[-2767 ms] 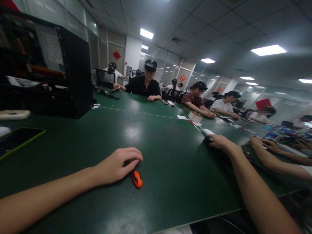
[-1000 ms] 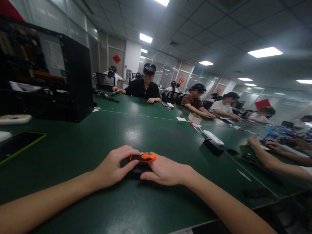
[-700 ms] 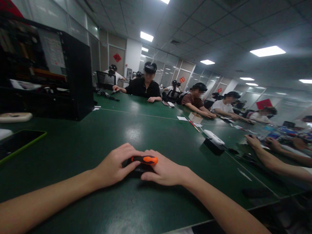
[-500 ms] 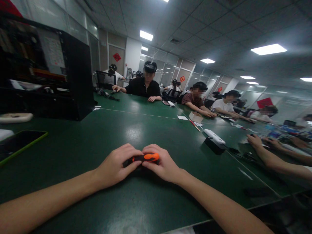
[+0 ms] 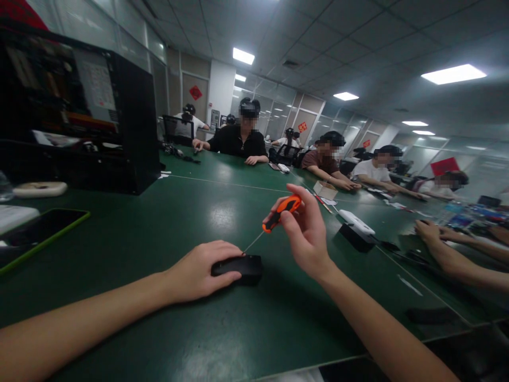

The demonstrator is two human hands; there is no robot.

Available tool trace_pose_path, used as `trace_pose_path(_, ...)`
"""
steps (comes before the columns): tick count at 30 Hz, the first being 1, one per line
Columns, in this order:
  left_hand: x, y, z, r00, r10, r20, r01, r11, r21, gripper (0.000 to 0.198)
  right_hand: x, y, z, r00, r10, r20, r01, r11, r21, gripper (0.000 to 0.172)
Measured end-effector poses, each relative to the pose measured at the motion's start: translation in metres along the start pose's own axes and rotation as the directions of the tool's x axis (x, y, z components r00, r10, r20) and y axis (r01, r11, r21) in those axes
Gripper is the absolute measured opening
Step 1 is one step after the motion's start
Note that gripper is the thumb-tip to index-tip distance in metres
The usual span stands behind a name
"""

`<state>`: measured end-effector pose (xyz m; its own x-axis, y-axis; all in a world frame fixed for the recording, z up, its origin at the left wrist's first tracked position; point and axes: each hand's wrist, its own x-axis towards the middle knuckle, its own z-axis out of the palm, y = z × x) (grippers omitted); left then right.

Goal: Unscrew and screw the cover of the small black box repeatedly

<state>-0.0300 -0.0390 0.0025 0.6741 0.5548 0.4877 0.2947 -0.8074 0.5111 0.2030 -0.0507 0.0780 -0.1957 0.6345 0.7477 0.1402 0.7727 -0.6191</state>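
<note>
In my right hand (image 5: 306, 233) is a screwdriver (image 5: 283, 212) with an orange and black handle, held tilted with its thin shaft pointing down and left. The tip of the shaft meets or hovers just over the top of a small black box (image 5: 250, 268); I cannot tell which. My left hand (image 5: 207, 268) wraps round the left end of that box and holds it on the green table (image 5: 191, 329). My left fingers cover part of the box's far side.
An open black computer case (image 5: 135, 127) stands at the left, near a phone with a green edge (image 5: 43, 231). To the right lie a white device on a black block (image 5: 356, 228) and a small open carton (image 5: 325, 190). A co-worker's arms (image 5: 449, 249) rest at the far right.
My hands, together around the screwdriver before, are now apart. The right hand has risen to the right with the screwdriver, its shaft now showing, and the black box has come into sight.
</note>
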Motion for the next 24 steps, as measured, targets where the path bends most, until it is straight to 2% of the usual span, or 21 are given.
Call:
trace_pose_path(4, 0.001, 0.001, 0.0, 0.999, -0.041, 0.035, 0.041, 0.999, 0.0, 0.039, 0.014, 0.0, -0.004, 0.996, -0.021, 0.092, 0.036, 0.985, -0.166, 0.043)
trace_pose_path(14, 0.001, 0.001, -0.001, 0.993, -0.093, 0.072, 0.094, 0.996, -0.005, 0.041, 0.002, 0.017, 0.0, 0.996, -0.023, 0.084, 0.039, 0.981, -0.189, 0.043)
trace_pose_path(20, 0.002, -0.002, -0.002, 0.991, -0.102, 0.088, 0.102, 0.995, 0.0, 0.049, -0.003, 0.024, 0.005, 0.989, -0.091, 0.118, 0.113, 0.975, -0.191, 0.067)
trace_pose_path(24, 0.003, -0.003, -0.005, 0.988, -0.098, 0.119, 0.102, 0.994, -0.026, 0.049, -0.005, 0.025, 0.005, 0.99, -0.057, 0.125, 0.084, 0.972, -0.218, 0.069)
